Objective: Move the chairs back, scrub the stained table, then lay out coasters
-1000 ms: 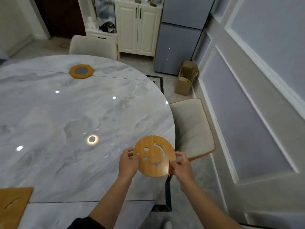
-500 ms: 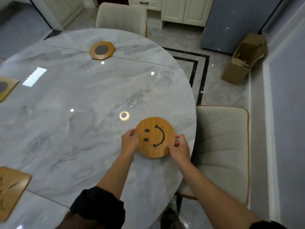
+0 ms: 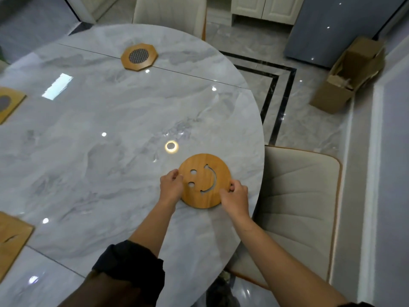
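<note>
Even, soft indoor light from overhead, and the glossy table (image 3: 110, 129) throws it straight back: a ring-shaped glare spot (image 3: 171, 146), a white rectangle (image 3: 57, 86), scattered pinpoints. The smiley coaster (image 3: 204, 180) reads sharp; the cardboard box (image 3: 345, 78) smears slightly, and straight lines bow near the edges.

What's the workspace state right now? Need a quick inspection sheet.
Surface: marble table, glossy with light reflections; no stain visible.
Job's things: smiley coaster appears flat near the table's right edge; octagonal coaster at the far side; two more coasters, cut off at the left edge of the picture. Near chair at the table's right edge, far chair at the far edge.
Clutter: open cardboard box on the floor by the wall.
Grippers: left hand and right hand grip the smiley coaster's opposite edges.
Cables: nothing seen.
Surroundings: white cabinets, tiled floor.
</note>
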